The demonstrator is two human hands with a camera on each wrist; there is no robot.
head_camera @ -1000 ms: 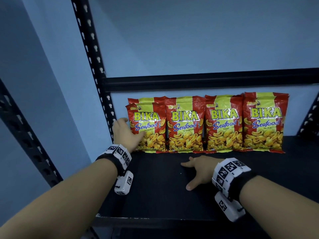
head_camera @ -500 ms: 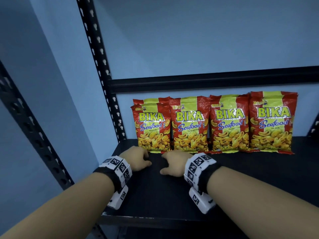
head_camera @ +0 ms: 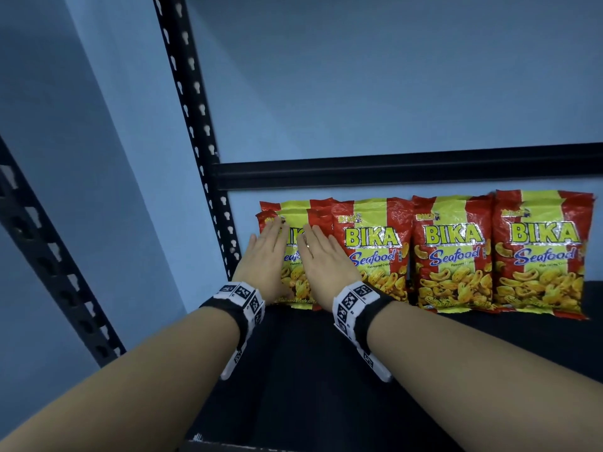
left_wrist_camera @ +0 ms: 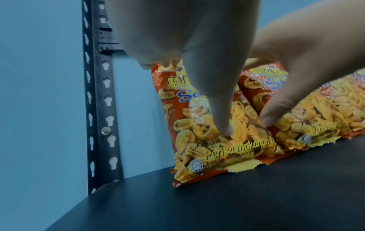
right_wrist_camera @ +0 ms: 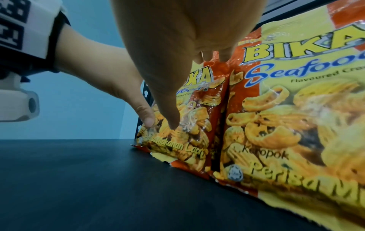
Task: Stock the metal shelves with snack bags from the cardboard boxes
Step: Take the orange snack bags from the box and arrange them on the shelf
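Note:
Several red and yellow BIKA Seafood snack bags stand upright in a row at the back of the black shelf [head_camera: 326, 370]. Both my hands lie flat against the leftmost bag [head_camera: 295, 282], which has another bag behind it. My left hand [head_camera: 269, 256] presses its left half, fingers straight. My right hand [head_camera: 321, 256] presses its right half, fingers straight too, beside the second bag [head_camera: 375, 252]. In the left wrist view my left hand [left_wrist_camera: 197, 70] has its thumb tip on the leftmost bag [left_wrist_camera: 197, 140]. In the right wrist view my right hand [right_wrist_camera: 177, 62] touches the same bag [right_wrist_camera: 189, 125].
A black perforated upright [head_camera: 195, 125] stands just left of the bags, with a second one [head_camera: 49, 256] nearer the front. A black crossbeam [head_camera: 408, 171] runs above the bags. Two more bags [head_camera: 541, 252] stand further right. The blue wall is behind.
Both hands rose from the shelf board in front of the bags and now press flat on the leftmost bag. The view moved closer and to the left.

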